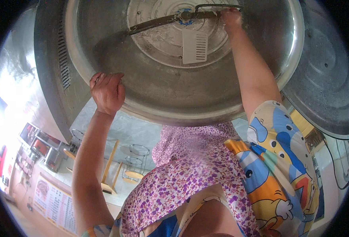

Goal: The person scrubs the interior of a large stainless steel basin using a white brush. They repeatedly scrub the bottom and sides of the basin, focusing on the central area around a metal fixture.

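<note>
A large round metal mixer bowl (174,89) opens before me, with a dark mixing arm (153,24) across its floor from a central hub (186,15). My right hand (232,19) reaches deep inside, closed around the right end of that arm; it is slightly blurred, and its fingertips are hidden. A thin dark bent rod (217,5) runs just above it. On the bowl's near-left rim (81,63) my left hand (107,94) is curled, knuckles upward. Below the hub lies a flat white plastic scraper (189,46) with a row of slots. Pale residue marks the bowl floor.
The round metal lid (319,68) stands at the right of the bowl. To the left is the vented machine housing (51,68). Wire-framed stools (135,157), a wooden-handled tool (110,169) and a printed poster (55,201) appear beyond my left arm. A floral apron (189,166) covers my front.
</note>
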